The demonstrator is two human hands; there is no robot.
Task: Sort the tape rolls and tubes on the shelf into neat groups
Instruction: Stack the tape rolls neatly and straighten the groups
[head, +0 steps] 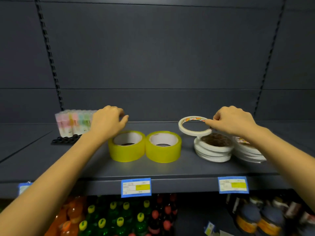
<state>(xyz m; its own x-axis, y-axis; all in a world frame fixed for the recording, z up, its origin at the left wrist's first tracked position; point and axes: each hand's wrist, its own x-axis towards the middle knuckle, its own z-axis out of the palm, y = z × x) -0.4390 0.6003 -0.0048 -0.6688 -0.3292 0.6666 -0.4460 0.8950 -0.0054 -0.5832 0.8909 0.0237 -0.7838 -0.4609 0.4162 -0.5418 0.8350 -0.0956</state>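
The thin white tape roll (192,133) hangs tilted in the air just above the nearer stack of white tape rolls (213,153), pinched at its far rim between the thumb and fingertips of the right hand (233,121), with the other fingers curled in. That grip looks slight: held by one edge, the ring could swing or slip, and if dropped it would likely roll along the shelf (153,169) or off its front edge toward the drink bottles (119,217) below. The stack under it is already uneven, its rings stepped sideways, and it touches a second leaning stack (247,151) partly hidden by the right forearm. Setting the ring down off-centre, or brushing with the wrist, could probably slide both piles apart. The left hand (107,121) hovers above and behind the left yellow tape roll (127,151), fingers loosely curled and nothing visibly in them. It sits close to the pack of pastel tubes (73,121), which stands upright at the back left, so a careless sweep might tip the pack. The second yellow tape roll (162,153) touches the first, so nudging one would shift its neighbour.
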